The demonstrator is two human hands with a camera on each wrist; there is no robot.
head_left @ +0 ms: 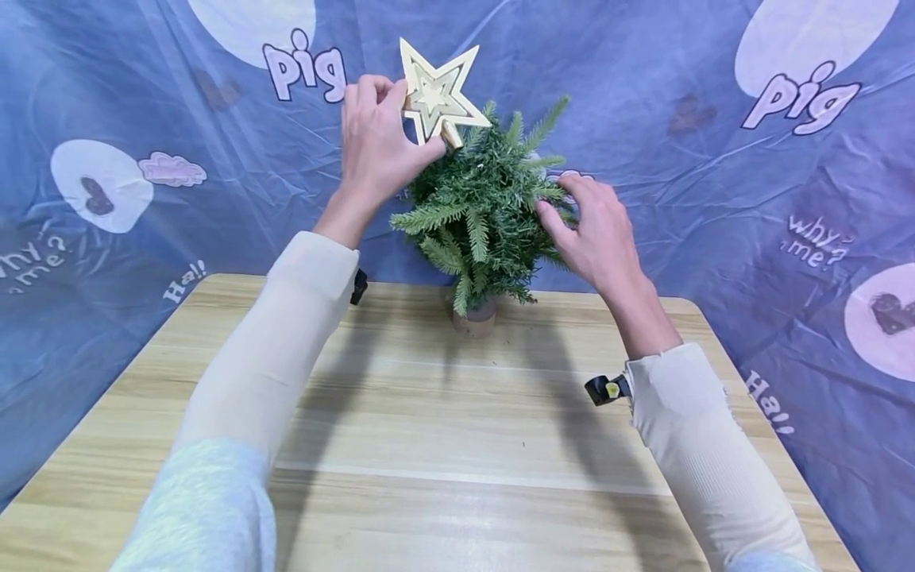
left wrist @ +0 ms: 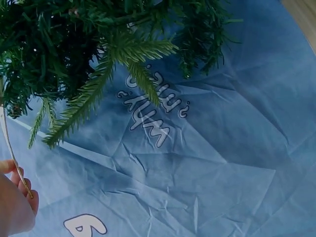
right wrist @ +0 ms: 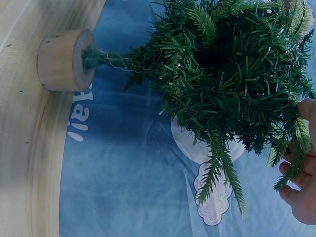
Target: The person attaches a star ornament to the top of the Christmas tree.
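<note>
A gold star tree topper (head_left: 432,97) is tilted above the upper left of a small green artificial Christmas tree (head_left: 493,199). My left hand (head_left: 375,135) pinches the star by its left side, thumb near the socket at its bottom. In the left wrist view the star (left wrist: 9,148) appears edge-on as a thin strip. On the tree's right side, my right hand (head_left: 596,230) holds a branch, with the thumb in front and fingers behind in the right wrist view. The tree stands upright on its round wooden base (right wrist: 57,61). Foliage hides whether the star's socket touches the tree's tip.
The wood-grain table (head_left: 457,445) carries the tree near its back edge. A wrinkled blue printed cloth (head_left: 643,48) hangs behind and beside the table. Dark wrist cameras (head_left: 604,390) sit at both cuffs. A few green needle bits lie on the tabletop.
</note>
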